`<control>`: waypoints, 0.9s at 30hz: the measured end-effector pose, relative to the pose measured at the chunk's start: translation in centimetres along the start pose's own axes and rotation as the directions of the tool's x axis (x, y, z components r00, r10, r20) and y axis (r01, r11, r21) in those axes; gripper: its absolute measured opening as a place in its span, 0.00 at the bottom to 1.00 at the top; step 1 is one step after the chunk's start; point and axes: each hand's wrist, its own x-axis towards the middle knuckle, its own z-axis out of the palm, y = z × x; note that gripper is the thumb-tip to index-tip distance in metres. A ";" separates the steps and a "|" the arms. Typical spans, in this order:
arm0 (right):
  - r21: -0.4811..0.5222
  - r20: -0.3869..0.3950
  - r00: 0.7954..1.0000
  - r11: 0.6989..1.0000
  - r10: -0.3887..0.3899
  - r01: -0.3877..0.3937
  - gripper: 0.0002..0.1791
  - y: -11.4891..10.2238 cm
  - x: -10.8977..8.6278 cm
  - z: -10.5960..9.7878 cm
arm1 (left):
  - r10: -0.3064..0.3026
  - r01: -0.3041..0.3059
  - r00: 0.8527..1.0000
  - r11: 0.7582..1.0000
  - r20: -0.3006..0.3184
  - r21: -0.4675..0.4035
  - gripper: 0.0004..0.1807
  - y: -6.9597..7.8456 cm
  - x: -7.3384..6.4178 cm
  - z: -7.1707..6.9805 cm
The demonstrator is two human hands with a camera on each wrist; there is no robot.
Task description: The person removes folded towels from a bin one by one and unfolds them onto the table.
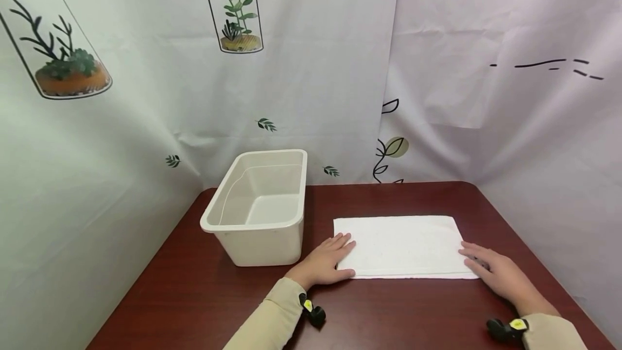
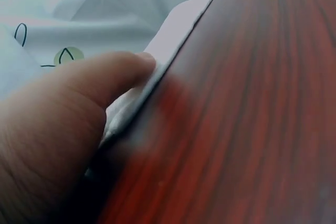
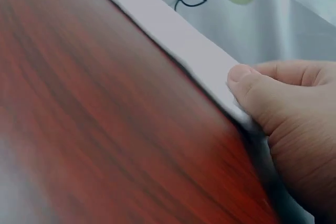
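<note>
A white folded cloth (image 1: 401,247), which looks like a towel, lies flat on the table with its long sides running left to right. My left hand (image 1: 324,261) rests on its left end, fingers extended over the top and the thumb near the front corner. At the opposite end, my right hand (image 1: 500,274) touches the right edge with its fingertips, thumb toward the front corner. In the left wrist view the left thumb (image 2: 118,74) lies along the cloth's front edge. The right thumb (image 3: 254,90) presses on the cloth's corner in the right wrist view.
An off-white plastic bin (image 1: 269,244) stands to the left of the cloth, close to the left hand. Dark red wood grain covers the table (image 1: 389,312). White fabric curtains (image 1: 311,85) with plant prints hang behind and at both sides.
</note>
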 end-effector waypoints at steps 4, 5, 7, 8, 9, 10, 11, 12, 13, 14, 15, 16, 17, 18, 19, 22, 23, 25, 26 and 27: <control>0.042 -0.080 0.996 0.998 -0.046 0.050 0.17 0.5 -0.7 -0.3 | 0.010 -0.011 1.000 1.000 -0.003 -0.028 0.45 0.0 -0.4 -0.3; 0.060 -0.083 0.995 0.996 -0.055 0.061 0.17 0.5 -0.8 -0.3 | 0.012 -0.012 1.000 0.999 -0.005 -0.032 0.45 0.0 -0.5 -0.4; 0.103 -0.067 0.996 0.992 -0.062 0.069 0.19 0.6 -0.9 -0.4 | 0.012 -0.013 1.000 0.999 -0.007 -0.040 0.45 0.0 -0.6 -0.4; 0.121 -0.056 0.997 0.990 -0.060 0.067 0.19 0.5 -1.0 -0.5 | 0.014 -0.014 1.000 0.999 -0.013 -0.038 0.45 -0.1 -0.6 -0.4; 0.134 -0.043 0.998 0.989 -0.055 0.061 0.20 0.5 -1.0 -0.6 | 0.014 -0.014 1.000 0.999 -0.010 -0.044 0.45 -0.1 -0.7 -0.4; 0.139 -0.032 0.998 0.989 -0.048 0.052 0.20 0.4 -1.1 -0.7 | 0.013 -0.013 1.000 0.999 -0.006 -0.050 0.45 -0.1 -0.7 -0.4; 0.135 -0.024 0.999 0.990 -0.040 0.043 0.20 0.3 -1.2 -0.7 | 0.014 -0.015 1.000 0.999 -0.006 -0.051 0.45 -0.2 -0.8 -0.3; 0.133 -0.023 0.999 0.990 -0.035 0.037 0.20 0.2 -1.3 -0.8 | 0.014 -0.015 1.000 0.998 -0.004 -0.057 0.45 -0.2 -0.8 -0.3; 0.130 -0.027 0.999 0.991 -0.033 0.036 0.20 0.1 -1.4 -0.9 | 0.015 -0.015 1.000 0.998 -0.002 -0.062 0.45 -0.2 -0.9 -0.3; 0.127 -0.032 0.999 0.991 -0.034 0.037 0.20 0.0 -1.6 -1.0 | 0.015 -0.015 1.000 0.998 0.000 -0.066 0.45 -0.2 -1.0 -0.3; 0.123 -0.040 0.999 0.992 -0.037 0.042 0.20 -0.1 -1.7 -1.1 | 0.012 -0.012 1.000 0.997 0.005 -0.071 0.45 -0.2 -1.0 -0.3; 0.119 -0.053 0.998 0.992 -0.047 0.053 0.19 -0.1 -1.8 -1.1 | 0.010 -0.009 1.000 0.997 0.008 -0.074 0.46 -0.1 -1.1 -0.4; 0.117 -0.067 0.996 0.991 -0.060 0.068 0.19 -0.2 -1.9 -1.2 | 0.008 -0.007 1.000 0.997 0.009 -0.076 0.46 -0.1 -1.2 -0.4; 0.116 -0.082 0.994 0.990 -0.077 0.086 0.18 -0.3 -1.9 -1.2 | 0.006 -0.005 1.000 0.997 0.010 -0.078 0.46 -0.1 -1.3 -0.4; 0.115 -0.096 0.991 0.988 -0.092 0.103 0.17 -0.3 -2.0 -1.1 | 0.005 -0.004 1.000 0.997 0.010 -0.081 0.46 0.0 -1.4 -0.4; 0.097 -0.134 0.981 0.983 -0.142 0.156 0.16 -0.4 -2.2 -1.0 | 0.006 -0.005 1.000 0.996 0.007 -0.088 0.45 0.1 -1.7 -0.4; 0.088 -0.143 0.977 0.982 -0.156 0.169 0.16 -0.5 -2.2 -1.0 | 0.008 -0.007 1.000 0.996 0.006 -0.091 0.45 0.1 -1.8 -0.4; 0.068 -0.156 0.972 0.980 -0.177 0.190 0.17 -0.6 -2.4 -0.9 | 0.013 -0.012 1.000 0.995 0.008 -0.098 0.45 0.2 -2.1 -0.3; 0.057 -0.160 0.970 0.979 -0.185 0.196 0.17 -0.7 -2.4 -0.9 | 0.016 -0.015 1.000 0.995 0.008 -0.103 0.45 0.2 -2.2 -0.3; 0.048 -0.163 0.967 0.978 -0.195 0.205 0.17 -0.7 -2.4 -0.9 | 0.018 -0.017 1.000 0.994 0.008 -0.110 0.44 0.3 -2.3 -0.3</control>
